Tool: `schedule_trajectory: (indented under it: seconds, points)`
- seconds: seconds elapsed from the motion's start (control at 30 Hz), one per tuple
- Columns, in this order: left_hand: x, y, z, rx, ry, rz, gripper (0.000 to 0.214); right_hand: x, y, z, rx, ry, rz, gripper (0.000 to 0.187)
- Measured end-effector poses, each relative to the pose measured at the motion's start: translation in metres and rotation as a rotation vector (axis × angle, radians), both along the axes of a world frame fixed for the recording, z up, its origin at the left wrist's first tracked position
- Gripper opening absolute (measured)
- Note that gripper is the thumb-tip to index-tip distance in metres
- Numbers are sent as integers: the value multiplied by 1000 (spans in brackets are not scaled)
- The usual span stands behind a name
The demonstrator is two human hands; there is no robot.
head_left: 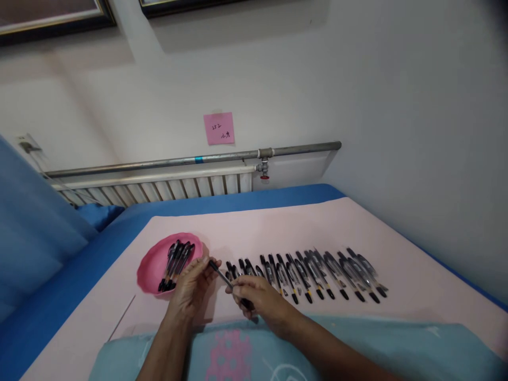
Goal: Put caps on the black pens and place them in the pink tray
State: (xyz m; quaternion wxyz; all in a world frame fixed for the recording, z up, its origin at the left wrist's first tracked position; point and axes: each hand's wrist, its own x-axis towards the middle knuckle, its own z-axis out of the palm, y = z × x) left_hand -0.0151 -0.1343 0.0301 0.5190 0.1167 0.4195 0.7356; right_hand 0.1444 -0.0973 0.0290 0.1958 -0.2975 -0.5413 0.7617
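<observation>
A black-ended pen [223, 277] slants between my two hands over the pale pink sheet. Its upper black end is pinched in the fingers of my left hand [191, 286]. Around the lower part, near the other black end, my right hand [264, 300] is closed. Just left of my left hand, a pink bowl [146, 267] with a wavy rim holds several black pens [180, 260]. A long row of pens and pen parts [313, 272], with black caps and yellowish bits, spreads to the right beyond my right hand.
A pale pink sheet [254, 225] covers the blue surface [238, 198]. A thin white stick [121, 317] lies at the left. Teal patterned cloth [357, 338] lies along the near edge. Behind are a radiator [190, 186], a metal pipe [159, 165] and a wall; blue curtain [35, 227] hangs left.
</observation>
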Motion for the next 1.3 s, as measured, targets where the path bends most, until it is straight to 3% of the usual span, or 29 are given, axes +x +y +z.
schedule_trajectory:
  seconds: [0.2,0.37,0.5,0.67,0.87,1.03,1.2,1.3]
  points:
    - [-2,-2,5,75,21,-39,14,4,1,8,-363,191,77,20]
    - [0,-4,12,123,47,-15,13,8,3,11,-515,207,149,23]
    - [10,-3,12,129,39,-33,16,5,3,9,-418,224,70,22]
    - [26,-2,5,112,163,-289,18,-2,3,0,-203,138,-115,20]
    - [19,-2,5,39,247,-237,21,0,8,1,-123,141,-169,19]
    - [8,2,-6,-140,697,33,14,8,20,9,-125,195,-299,21]
    - [13,6,-24,-300,1237,-12,13,9,19,12,-70,168,-273,15]
    - [14,7,-29,-364,1319,-64,14,7,17,11,-41,157,-257,11]
